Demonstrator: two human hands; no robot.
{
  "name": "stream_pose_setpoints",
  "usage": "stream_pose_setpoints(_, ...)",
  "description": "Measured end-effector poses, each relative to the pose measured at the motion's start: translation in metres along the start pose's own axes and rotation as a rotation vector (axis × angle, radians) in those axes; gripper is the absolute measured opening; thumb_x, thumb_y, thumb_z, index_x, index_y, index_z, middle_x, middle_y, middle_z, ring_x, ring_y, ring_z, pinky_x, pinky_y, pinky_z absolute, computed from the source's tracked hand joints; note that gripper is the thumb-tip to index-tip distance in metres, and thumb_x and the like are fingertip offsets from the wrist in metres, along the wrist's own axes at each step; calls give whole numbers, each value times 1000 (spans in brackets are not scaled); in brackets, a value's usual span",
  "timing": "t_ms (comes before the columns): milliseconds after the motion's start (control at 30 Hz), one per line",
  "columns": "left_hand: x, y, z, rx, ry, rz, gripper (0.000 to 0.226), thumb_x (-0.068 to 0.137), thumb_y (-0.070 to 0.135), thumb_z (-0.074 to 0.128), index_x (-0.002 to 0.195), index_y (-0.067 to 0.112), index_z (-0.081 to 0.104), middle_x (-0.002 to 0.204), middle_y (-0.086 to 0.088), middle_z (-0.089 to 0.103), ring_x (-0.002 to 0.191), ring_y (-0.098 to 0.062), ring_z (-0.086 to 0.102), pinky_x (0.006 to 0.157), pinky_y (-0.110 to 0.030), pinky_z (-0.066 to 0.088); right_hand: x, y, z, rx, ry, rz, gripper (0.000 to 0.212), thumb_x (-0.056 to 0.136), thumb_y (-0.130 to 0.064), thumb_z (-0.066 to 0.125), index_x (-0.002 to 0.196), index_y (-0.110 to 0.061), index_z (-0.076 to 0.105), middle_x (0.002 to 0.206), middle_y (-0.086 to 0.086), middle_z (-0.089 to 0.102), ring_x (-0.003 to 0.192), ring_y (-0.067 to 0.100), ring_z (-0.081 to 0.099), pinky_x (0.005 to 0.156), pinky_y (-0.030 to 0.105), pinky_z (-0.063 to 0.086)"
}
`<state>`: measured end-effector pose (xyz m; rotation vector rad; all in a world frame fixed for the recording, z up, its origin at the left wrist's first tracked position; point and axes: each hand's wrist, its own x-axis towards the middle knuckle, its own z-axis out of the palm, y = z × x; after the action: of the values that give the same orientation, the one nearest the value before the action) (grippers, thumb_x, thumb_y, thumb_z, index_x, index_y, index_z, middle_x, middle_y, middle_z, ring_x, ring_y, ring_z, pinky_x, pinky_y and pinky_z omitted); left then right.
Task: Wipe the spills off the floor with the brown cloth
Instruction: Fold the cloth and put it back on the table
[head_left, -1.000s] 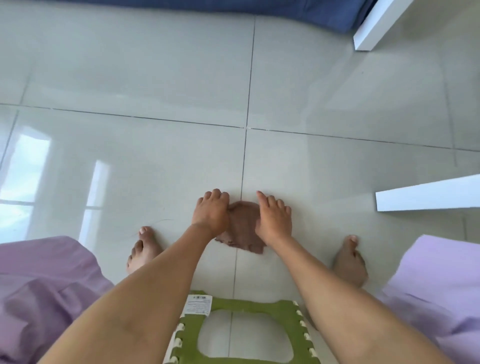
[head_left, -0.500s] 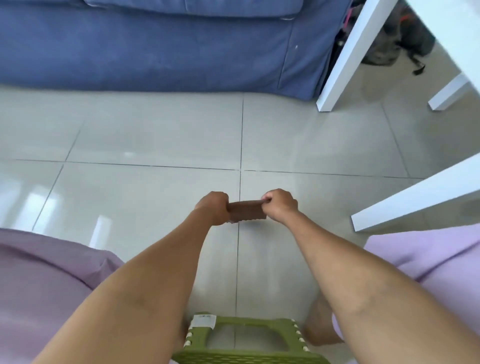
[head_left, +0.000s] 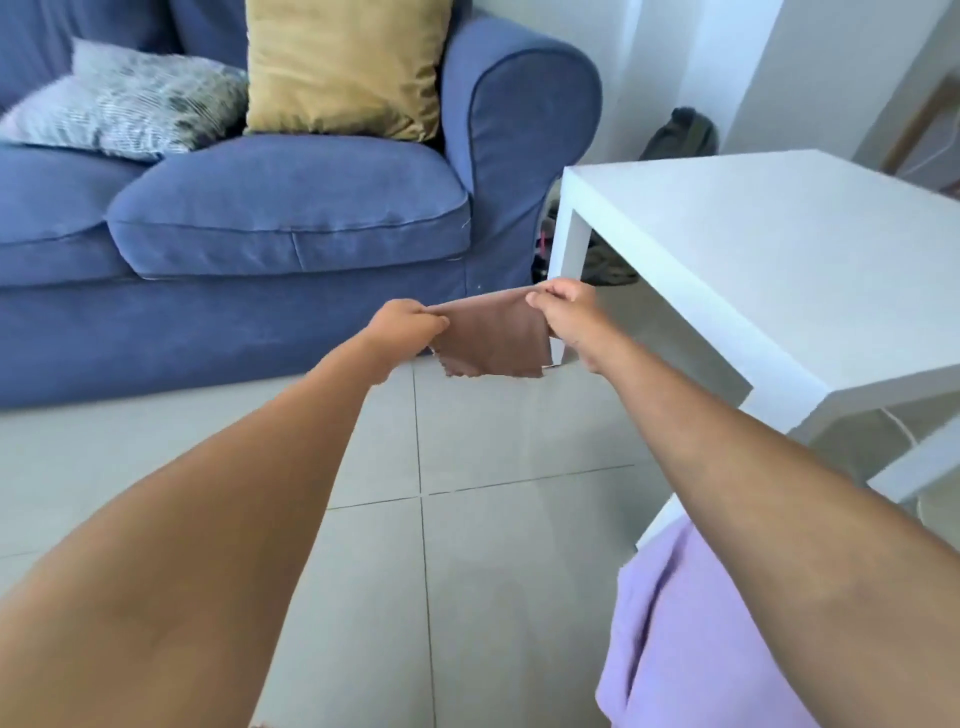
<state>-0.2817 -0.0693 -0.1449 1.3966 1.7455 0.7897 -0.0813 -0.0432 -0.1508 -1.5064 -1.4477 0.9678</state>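
You hold the brown cloth (head_left: 493, 338) up in the air, stretched between both hands and well clear of the floor (head_left: 467, 519). Your left hand (head_left: 408, 325) is clenched on one top corner and your right hand (head_left: 563, 312) pinches the other, so the cloth hangs flat with its frayed lower edge free. It hangs in front of the base of the blue sofa (head_left: 260, 234) and just beside the leg of the white counter (head_left: 753, 270).

This looks like a pause in the wiping: the cloth is opened out, perhaps to find a fresh face or refold it. No spill shows on the pale tiles in view (glare and blur could hide a thin film, so do not take that as proof). The next move calls for deciding whether any wet patch is left, then lowering the cloth flat onto the tile and pressing with a palm.

Around you, the sofa carries a mustard cushion (head_left: 345, 65) and a patterned one (head_left: 130, 98). The counter's leg and edge crowd your right side, and lilac fabric (head_left: 691, 623) drapes low by your right arm; keep both out of the sweep.
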Motion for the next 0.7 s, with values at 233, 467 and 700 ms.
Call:
stream_pose_setpoints(233, -12, 124, 73, -346, -264, 108, 8, 95, 15, 53, 93, 8, 57, 100, -14, 62, 89, -28, 65, 82, -36, 57, 16, -23, -139, -169, 294, -118, 17, 93, -27, 51, 104, -20, 63, 80, -8, 56, 86, 16, 55, 76, 25, 42)
stream_pose_setpoints(467, -22, 186, 168, -449, -463, 72, 9, 93, 9, 55, 90, 1, 56, 79, -12, 62, 64, -19, 63, 55, -21, 59, 8, 8, -246, -304, 421, 14, 19, 94, -31, 50, 104, -22, 63, 100, -1, 59, 94, 17, 55, 83, 25, 43)
stream_pose_setpoints(700, -4, 197, 220, -328, -344, 85, 11, 89, 8, 54, 78, 5, 53, 69, -8, 58, 53, -18, 62, 65, -26, 61, 13, 42, -278, -407, 422, 107, 25, 92, -32, 54, 109, -20, 67, 114, 3, 64, 116, 23, 57, 98, 28, 43)
